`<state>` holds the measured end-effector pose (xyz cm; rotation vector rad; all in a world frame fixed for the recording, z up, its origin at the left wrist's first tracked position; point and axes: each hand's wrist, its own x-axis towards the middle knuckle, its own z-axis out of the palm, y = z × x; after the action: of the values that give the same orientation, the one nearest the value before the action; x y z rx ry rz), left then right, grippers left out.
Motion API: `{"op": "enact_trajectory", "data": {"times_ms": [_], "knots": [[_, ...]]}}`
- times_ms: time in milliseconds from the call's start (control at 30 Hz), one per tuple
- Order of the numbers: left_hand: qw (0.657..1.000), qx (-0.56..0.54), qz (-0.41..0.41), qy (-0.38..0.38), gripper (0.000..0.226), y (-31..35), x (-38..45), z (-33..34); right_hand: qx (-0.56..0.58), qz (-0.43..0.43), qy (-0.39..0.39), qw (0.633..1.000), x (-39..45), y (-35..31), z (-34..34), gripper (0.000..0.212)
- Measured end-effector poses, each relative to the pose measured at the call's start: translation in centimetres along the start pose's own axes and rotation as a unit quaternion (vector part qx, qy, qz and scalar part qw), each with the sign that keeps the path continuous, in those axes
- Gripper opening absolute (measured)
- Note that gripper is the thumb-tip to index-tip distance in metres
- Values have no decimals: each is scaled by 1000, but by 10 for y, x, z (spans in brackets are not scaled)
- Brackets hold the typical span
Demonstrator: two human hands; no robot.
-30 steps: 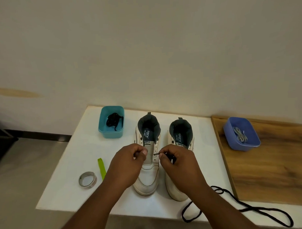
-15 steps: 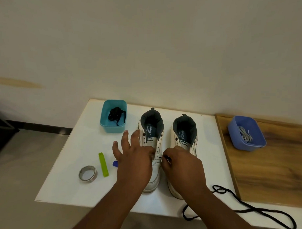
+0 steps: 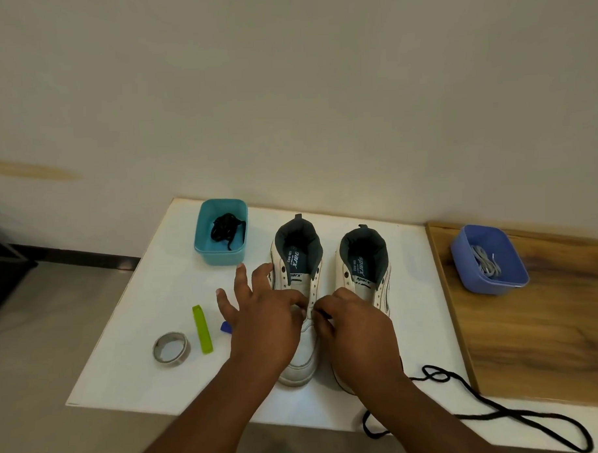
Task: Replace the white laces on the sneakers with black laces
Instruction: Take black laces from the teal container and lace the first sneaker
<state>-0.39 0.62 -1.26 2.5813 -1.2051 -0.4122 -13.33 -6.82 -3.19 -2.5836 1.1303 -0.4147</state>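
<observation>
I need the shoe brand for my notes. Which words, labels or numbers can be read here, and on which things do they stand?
"sparx": on the insole and the tongue label of the right sneaker.
"sparx", partly hidden: on the insole and tongue label of the left sneaker.
Small print beside each insole logo: too blurred to read.

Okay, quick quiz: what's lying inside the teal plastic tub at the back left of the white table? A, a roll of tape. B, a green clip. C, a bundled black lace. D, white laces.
C: the teal plastic tub holds a bundled black lace; the white laces lie in the blue plastic tub on the wooden board.
</observation>
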Motion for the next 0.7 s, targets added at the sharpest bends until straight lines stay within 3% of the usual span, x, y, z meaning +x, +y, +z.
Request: {"op": "enact_trajectory", "data": {"times_ms": [433,600,700], "knots": [[999,17,17,-30,23,-6,3,0,-135,-58,-2,989,5,-9,0,15],[999,10,13,-37,23,-5,4,0,-148,-54,4,988,3,-10,-2,19],[999,13,16,-25,22,-6,4,-1,-140,-29,22,989,2,-8,0,10]]}}
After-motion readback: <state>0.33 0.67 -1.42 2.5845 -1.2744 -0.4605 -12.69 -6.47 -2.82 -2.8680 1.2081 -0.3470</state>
